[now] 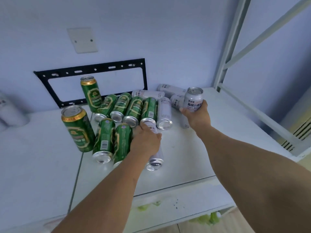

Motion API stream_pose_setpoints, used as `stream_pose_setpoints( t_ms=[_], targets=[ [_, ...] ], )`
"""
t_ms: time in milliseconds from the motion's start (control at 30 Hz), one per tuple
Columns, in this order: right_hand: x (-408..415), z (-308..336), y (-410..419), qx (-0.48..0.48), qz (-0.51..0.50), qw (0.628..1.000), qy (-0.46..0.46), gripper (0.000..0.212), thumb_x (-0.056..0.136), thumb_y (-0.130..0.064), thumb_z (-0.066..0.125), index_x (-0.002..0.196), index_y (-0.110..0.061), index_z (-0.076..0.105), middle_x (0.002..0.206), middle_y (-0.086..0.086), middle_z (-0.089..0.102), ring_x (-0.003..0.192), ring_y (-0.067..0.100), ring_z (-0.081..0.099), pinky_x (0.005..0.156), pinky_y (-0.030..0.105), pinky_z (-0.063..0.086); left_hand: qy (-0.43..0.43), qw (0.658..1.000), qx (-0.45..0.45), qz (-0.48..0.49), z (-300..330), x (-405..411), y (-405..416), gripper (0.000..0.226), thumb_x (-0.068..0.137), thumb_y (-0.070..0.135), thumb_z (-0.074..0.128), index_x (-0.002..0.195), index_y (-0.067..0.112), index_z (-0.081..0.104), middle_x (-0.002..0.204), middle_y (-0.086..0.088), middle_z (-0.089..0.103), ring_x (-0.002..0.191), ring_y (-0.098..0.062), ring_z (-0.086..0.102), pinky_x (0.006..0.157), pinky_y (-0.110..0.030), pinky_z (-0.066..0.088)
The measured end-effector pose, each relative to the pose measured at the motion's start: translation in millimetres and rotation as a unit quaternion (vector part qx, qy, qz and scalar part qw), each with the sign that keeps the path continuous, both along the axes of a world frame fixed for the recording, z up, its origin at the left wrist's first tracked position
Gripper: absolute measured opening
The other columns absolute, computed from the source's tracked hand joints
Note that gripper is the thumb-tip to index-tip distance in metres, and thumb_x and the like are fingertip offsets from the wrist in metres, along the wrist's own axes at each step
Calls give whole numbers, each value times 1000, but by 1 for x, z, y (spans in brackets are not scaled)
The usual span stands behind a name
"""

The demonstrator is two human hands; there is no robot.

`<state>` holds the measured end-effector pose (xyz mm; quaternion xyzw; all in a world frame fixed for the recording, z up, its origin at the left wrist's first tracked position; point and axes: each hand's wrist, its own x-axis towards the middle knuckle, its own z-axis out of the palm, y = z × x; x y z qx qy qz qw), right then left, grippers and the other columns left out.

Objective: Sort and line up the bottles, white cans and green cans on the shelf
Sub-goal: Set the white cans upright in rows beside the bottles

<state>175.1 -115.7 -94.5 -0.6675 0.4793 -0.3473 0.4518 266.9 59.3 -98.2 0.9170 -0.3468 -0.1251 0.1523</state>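
White can, upright [193,100]: held round its lower body by the right hand [196,116], at the shelf's [193,158] right rear.
White can, lying [155,158]: under the left hand [145,142], fingers curled over it, mid-shelf.
Handling: likely light, rigid, smooth, rolls easily; grip mid-body.
Green cans [117,106]: mostly lying, left of centre; two upright [77,128].
Bottles: cannot tell any.
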Motion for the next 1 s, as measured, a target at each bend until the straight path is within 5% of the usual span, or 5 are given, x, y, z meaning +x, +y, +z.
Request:
stream_pose_setpoints(
  t_ms=[233,400,633,867,1000],
  targets=[
    [-20,-6,-1,-2,52,999,16,60,68,-44,79,116,-26,47,111,-3,62,97,22,62,83,40,53,138,977,-29,159,-5,-20,-7,82,82,61,54,135,1,37,128,-14,57,111,-32,58,87,-34,46],
    [-54,-10,27,-26,135,990,-15,52,69,-38,80,113,-27,54,103,-10,65,90,11,64,66,23,43,253,918,-198,234,1,-38,8,60,62,48,75,105,8,63,86,-9,71,75,-26,70,67,-35,59],
    [-89,-21,92,-13,213,974,-74,58,58,-52,79,108,-37,53,107,-1,63,96,14,64,87,42,55,297,856,-336,258,7,-51,41,65,61,45,81,114,14,61,99,-11,72,81,-29,72,76,-49,61],
    [-103,-13,158,8,285,951,-116,44,74,-20,82,98,-36,50,94,-12,66,76,-8,62,66,14,48,321,803,-418,278,27,-58,83,71,63,63,77,111,12,64,97,-11,75,82,-30,74,75,-49,61],
    [-102,-7,195,-1,308,944,-121,41,74,-20,82,94,-35,49,89,-13,66,72,-9,62,65,14,49,311,789,-450,280,32,-50,118,80,58,68,75,115,13,63,100,-10,74,85,-31,74,77,-52,60]
  ],
)
